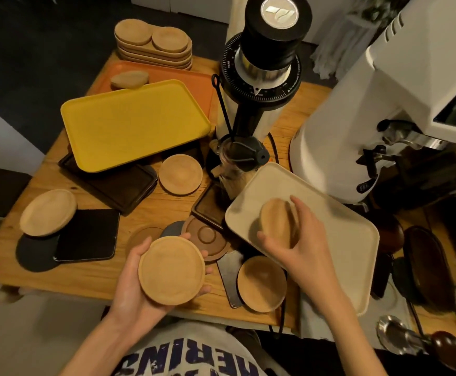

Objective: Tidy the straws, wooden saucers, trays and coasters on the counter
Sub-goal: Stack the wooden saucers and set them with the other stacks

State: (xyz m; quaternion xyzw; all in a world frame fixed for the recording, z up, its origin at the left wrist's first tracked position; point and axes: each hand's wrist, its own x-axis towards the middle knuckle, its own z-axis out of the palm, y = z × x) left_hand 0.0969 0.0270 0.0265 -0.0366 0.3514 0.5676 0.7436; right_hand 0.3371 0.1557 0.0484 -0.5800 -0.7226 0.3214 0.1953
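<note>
My left hand (132,289) holds a round wooden saucer (171,270) flat over the counter's front edge. My right hand (303,248) grips another wooden saucer (277,222), tilted on edge, over the cream tray (338,221). More saucers lie about: one below the cream tray (262,283), one mid-counter (180,174), one at the left (48,212), one on the orange tray (129,79). A yellow tray (132,123) lies on dark trays (118,185). Dark round coasters (208,237) sit between my hands.
A stack of oval wooden trays (153,47) stands at the back. A black and silver grinder (259,77) and a white machine (370,109) fill the middle and right. A black square mat (88,234) overlaps a grey coaster (31,253) at the left.
</note>
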